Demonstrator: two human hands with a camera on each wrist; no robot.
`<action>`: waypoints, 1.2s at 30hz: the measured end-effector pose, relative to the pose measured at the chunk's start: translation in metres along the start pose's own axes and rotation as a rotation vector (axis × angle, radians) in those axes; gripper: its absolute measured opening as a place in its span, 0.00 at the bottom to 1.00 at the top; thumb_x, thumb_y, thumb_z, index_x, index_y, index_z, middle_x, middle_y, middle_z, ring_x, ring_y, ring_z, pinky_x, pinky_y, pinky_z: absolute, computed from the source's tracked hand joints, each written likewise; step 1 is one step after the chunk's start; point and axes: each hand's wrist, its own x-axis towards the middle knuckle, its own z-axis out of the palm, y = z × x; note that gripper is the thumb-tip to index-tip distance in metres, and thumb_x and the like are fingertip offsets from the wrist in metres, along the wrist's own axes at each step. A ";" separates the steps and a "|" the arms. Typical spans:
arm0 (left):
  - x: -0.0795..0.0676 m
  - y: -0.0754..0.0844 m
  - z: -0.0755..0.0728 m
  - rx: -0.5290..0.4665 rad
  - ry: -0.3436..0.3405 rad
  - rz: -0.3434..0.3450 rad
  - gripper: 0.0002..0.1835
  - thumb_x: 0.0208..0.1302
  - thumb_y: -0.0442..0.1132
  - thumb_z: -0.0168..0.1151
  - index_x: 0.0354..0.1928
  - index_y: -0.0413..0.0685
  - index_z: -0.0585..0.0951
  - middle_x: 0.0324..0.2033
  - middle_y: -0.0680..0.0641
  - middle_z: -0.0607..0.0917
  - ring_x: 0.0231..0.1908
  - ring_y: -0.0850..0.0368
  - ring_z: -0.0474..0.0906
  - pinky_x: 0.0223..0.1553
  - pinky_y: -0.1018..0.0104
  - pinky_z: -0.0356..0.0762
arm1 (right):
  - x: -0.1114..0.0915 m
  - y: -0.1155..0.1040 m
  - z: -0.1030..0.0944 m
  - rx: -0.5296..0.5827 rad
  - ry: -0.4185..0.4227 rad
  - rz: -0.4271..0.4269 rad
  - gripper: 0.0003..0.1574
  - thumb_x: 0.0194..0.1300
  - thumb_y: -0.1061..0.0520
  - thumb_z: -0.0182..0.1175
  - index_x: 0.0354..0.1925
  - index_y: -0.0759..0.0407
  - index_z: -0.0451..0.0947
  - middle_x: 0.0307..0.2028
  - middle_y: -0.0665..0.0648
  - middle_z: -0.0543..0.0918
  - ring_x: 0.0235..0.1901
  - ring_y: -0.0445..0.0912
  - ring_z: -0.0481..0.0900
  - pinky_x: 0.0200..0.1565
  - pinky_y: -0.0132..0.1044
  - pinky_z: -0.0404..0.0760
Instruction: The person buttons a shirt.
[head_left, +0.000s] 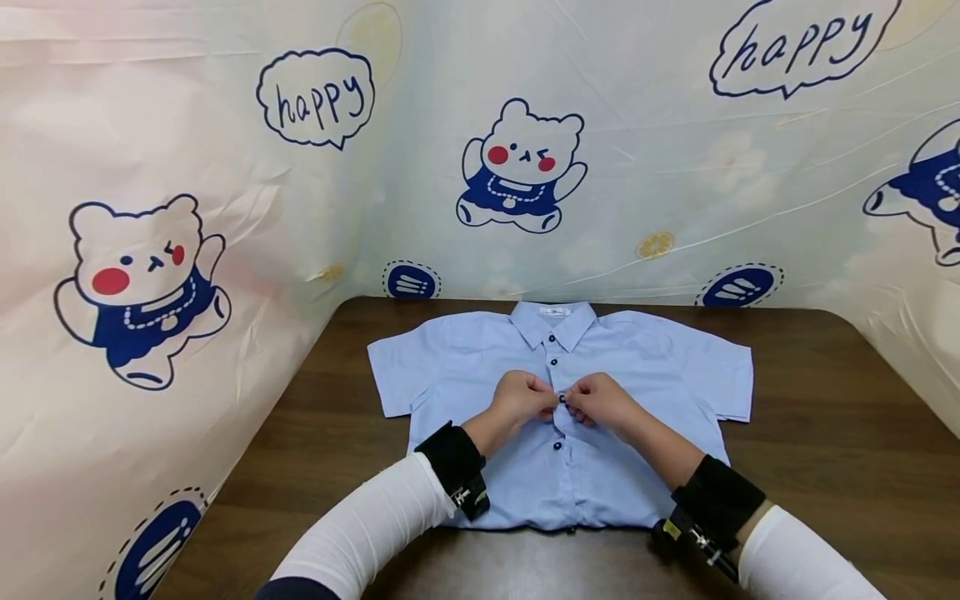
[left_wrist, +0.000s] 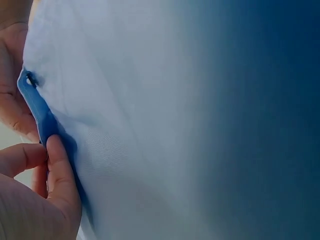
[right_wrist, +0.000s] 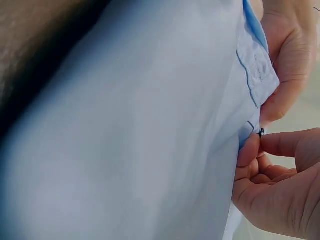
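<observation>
A light blue short-sleeved shirt [head_left: 480, 350] lies front up on the table, collar at the far side. Down its front placket runs a row of dark buttons, one of them a dark button [head_left: 557, 446] below the hands. My left hand [head_left: 521, 396] pinches the placket edge between thumb and finger, also seen in the left wrist view. Close beside it, my right hand [head_left: 606, 403] pinches the placket at a dark button [right_wrist: 261, 132], thumb tip against it. The cloth between the hands is raised in a fold. In the left wrist view another button [left_wrist: 30, 79] shows near the edge.
The brown wooden table [head_left: 810, 400] extends on both sides of the shirt. Behind it hangs a pale curtain [head_left: 420, 192] printed with bears and the word "happy". Both wrists wear black straps with small cameras.
</observation>
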 end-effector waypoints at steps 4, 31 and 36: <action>-0.002 0.000 0.000 0.075 -0.013 -0.003 0.02 0.56 0.27 0.68 0.31 0.35 0.83 0.26 0.46 0.82 0.21 0.58 0.81 0.26 0.67 0.82 | -0.002 0.001 0.000 -0.014 -0.006 0.004 0.16 0.70 0.63 0.54 0.25 0.66 0.77 0.19 0.53 0.74 0.20 0.42 0.71 0.25 0.33 0.73; -0.058 -0.020 -0.008 0.320 -0.194 0.227 0.08 0.49 0.26 0.66 0.16 0.41 0.83 0.10 0.51 0.80 0.12 0.65 0.74 0.18 0.74 0.69 | -0.059 0.011 0.018 -0.162 -0.091 -0.230 0.11 0.52 0.66 0.58 0.16 0.60 0.77 0.11 0.48 0.74 0.13 0.41 0.72 0.19 0.35 0.74; -0.058 -0.023 -0.009 0.174 -0.183 0.141 0.05 0.48 0.25 0.65 0.20 0.38 0.83 0.12 0.49 0.81 0.13 0.63 0.76 0.20 0.71 0.75 | -0.061 0.010 0.016 -0.007 -0.067 -0.157 0.05 0.50 0.67 0.59 0.20 0.65 0.79 0.15 0.52 0.77 0.16 0.42 0.76 0.22 0.37 0.77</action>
